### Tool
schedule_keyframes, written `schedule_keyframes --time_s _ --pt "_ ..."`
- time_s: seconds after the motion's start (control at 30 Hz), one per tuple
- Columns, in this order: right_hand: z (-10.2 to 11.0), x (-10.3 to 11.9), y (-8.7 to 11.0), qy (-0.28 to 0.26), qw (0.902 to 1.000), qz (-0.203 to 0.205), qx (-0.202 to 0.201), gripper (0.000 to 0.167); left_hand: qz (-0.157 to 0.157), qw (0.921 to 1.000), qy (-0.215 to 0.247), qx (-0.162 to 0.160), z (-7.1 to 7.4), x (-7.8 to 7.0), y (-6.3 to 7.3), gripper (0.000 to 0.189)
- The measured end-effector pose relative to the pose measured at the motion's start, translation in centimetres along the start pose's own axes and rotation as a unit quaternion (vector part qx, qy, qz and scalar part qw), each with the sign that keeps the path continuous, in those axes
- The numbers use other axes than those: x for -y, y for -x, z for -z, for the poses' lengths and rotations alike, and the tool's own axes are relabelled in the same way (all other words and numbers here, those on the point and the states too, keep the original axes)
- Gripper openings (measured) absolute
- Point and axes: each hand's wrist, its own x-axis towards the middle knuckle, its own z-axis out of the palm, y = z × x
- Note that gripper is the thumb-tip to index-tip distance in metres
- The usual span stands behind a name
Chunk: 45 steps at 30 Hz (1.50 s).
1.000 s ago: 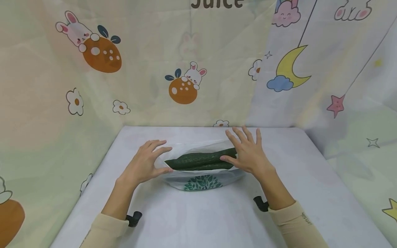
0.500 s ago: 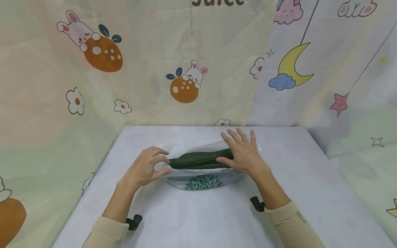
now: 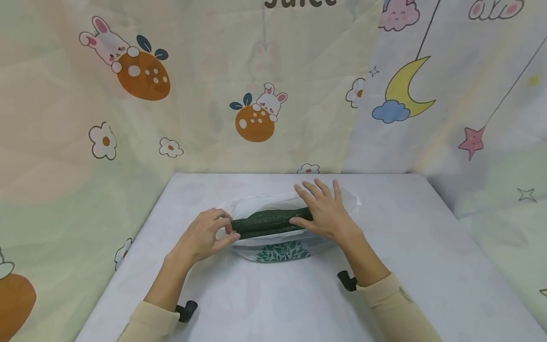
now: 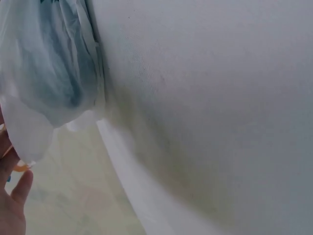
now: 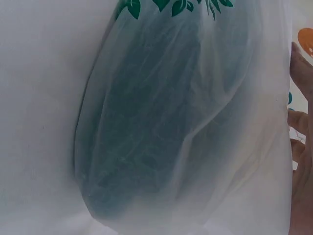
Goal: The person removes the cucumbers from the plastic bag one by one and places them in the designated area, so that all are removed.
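Observation:
Dark green cucumbers (image 3: pixel 269 219) lie side by side in the mouth of a white plastic bag (image 3: pixel 245 251) printed with a green leafy tree. In the head view, my left hand (image 3: pixel 207 233) has its thumb and curled fingers around the cucumbers' left end, at the bag's rim. My right hand (image 3: pixel 329 216) lies over their right end with fingers spread and fairly straight, its thumb along the top. That right end is hidden beneath it. From the right wrist, the bag (image 5: pixel 146 122) shows the cucumbers' dark shape through its film. The left wrist view catches a thumb (image 4: pixel 22 188) beside the bag's edge.
The bag rests on a white-covered table (image 3: pixel 273 299). Behind it hangs a cloth backdrop (image 3: pixel 201 95) with rabbits, oranges and a moon. A black wrist mount (image 3: pixel 186 311) sits at the left sleeve, another mount (image 3: pixel 347 280) at the right.
My left hand has come in from wide apart, its fingers curling in around the cucumbers' left end. My right hand has slid left along the cucumbers, still spread.

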Motion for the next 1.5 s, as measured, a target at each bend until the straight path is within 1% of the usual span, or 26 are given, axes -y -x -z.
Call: schedule_keyframes --time_s 0.13,0.27,0.5,0.7,0.8,0.93,1.13,1.3,1.5 --pt "-0.3 0.2 -0.2 0.006 0.9999 0.016 0.001 0.092 0.013 0.9997 0.003 0.021 -0.1 -0.2 0.3 0.027" --pt "-0.9 0.4 -0.4 -0.014 0.9993 0.035 0.004 0.091 0.017 0.9993 0.002 0.035 -0.3 -0.3 0.4 0.029" --pt "-2.2 0.5 -0.9 -0.089 0.9922 0.087 0.001 0.086 0.008 0.9992 -0.021 0.033 -0.4 -0.6 0.8 0.032" --pt "-2.8 0.5 -1.1 -0.149 0.9829 0.108 0.011 0.081 -0.015 0.999 -0.029 0.031 -0.7 -0.7 1.0 0.036" --pt "-3.1 0.5 -1.2 -0.167 0.9794 0.112 0.019 0.08 -0.018 0.999 -0.027 0.032 -0.8 -0.7 1.2 0.037" --pt "-3.5 0.6 -1.4 -0.18 0.9772 0.11 0.024 0.078 -0.018 0.9989 -0.026 0.034 -0.9 -0.7 1.2 0.037" --pt "-4.0 0.9 -1.7 -0.176 0.977 0.116 0.031 0.07 -0.02 0.9986 -0.027 0.04 -0.9 -0.9 1.1 0.038" --pt "-4.0 1.1 -1.8 -0.177 0.9785 0.104 0.024 0.062 -0.016 0.9978 -0.036 0.053 -0.9 -0.7 1.1 0.04" --pt "-4.1 1.1 -1.8 -0.183 0.9774 0.107 0.004 0.051 -0.013 0.9978 -0.035 0.055 -0.9 -0.5 1.1 0.042"
